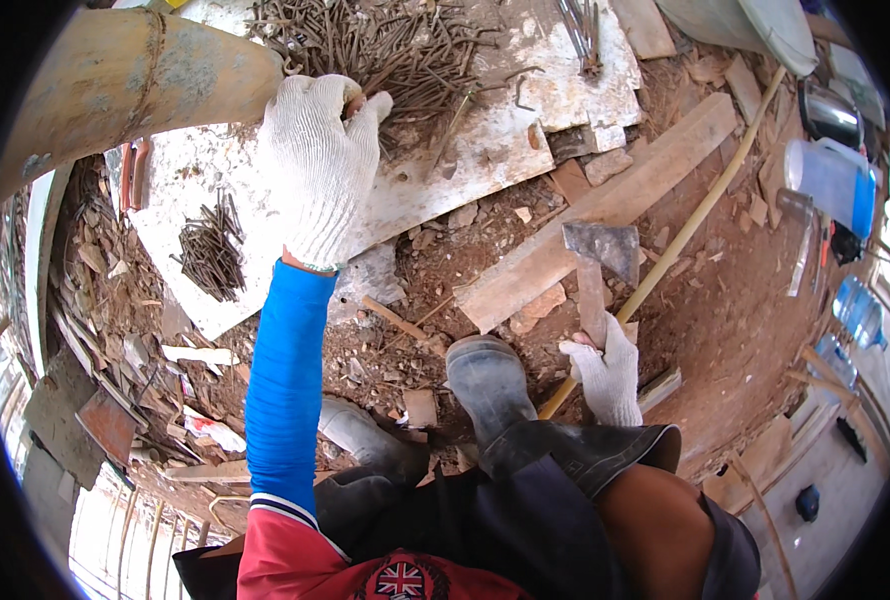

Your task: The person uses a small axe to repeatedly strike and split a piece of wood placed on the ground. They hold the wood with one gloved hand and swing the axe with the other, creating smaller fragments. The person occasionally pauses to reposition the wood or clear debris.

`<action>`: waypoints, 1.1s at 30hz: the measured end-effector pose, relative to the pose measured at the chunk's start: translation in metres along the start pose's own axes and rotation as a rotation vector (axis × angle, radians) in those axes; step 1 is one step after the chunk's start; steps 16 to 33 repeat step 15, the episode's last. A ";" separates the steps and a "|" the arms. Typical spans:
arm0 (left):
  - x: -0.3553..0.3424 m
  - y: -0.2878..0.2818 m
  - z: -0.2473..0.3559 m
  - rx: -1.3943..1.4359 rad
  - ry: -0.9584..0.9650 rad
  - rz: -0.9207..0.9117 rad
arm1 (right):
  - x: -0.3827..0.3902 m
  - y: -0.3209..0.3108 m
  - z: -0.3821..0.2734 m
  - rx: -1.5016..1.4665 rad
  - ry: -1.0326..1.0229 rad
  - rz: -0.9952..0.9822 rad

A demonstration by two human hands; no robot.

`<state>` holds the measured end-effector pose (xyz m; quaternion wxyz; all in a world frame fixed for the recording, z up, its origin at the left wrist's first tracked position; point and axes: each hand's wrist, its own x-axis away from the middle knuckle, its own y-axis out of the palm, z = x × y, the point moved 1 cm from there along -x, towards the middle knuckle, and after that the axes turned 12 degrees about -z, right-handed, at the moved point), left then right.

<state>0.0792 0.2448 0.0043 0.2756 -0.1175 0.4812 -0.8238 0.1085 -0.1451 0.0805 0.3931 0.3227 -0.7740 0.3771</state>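
My left hand point(320, 165), in a white knitted glove, reaches to the near edge of a large heap of rusty nails point(405, 55). Its fingers curl down against the nails, and what they hold, if anything, is hidden. A smaller bunch of nails point(212, 250) lies closer to me on the same pale, stained board point(485, 160). In my right hand point(607, 375), gloved too, is the wooden handle of a hatchet. The broad grey head of the hatchet point(603, 251) points away from me, over the end of a plank.
A thick, weathered pipe-like post point(135, 85) crosses the upper left. The wooden plank point(625, 190) and a yellowish pole point(700, 210) lie slanted on the dirt. Rubble surrounds my boots point(490, 380). Plastic jugs point(830, 180) stand at the right.
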 end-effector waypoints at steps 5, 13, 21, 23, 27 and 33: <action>-0.014 0.014 -0.003 -0.029 0.036 0.180 | -0.003 -0.001 0.004 0.018 0.001 -0.005; -0.037 0.020 -0.001 -0.099 -0.045 -0.021 | 0.005 -0.001 0.001 0.005 0.013 -0.018; -0.039 0.015 0.001 -0.051 -0.074 -0.084 | 0.005 -0.004 0.005 0.048 0.006 -0.010; -0.039 0.015 0.001 -0.051 -0.074 -0.084 | 0.005 -0.004 0.005 0.048 0.006 -0.010; -0.039 0.015 0.001 -0.051 -0.074 -0.084 | 0.005 -0.004 0.005 0.048 0.006 -0.010; -0.039 0.015 0.001 -0.051 -0.074 -0.084 | 0.005 -0.004 0.005 0.048 0.006 -0.010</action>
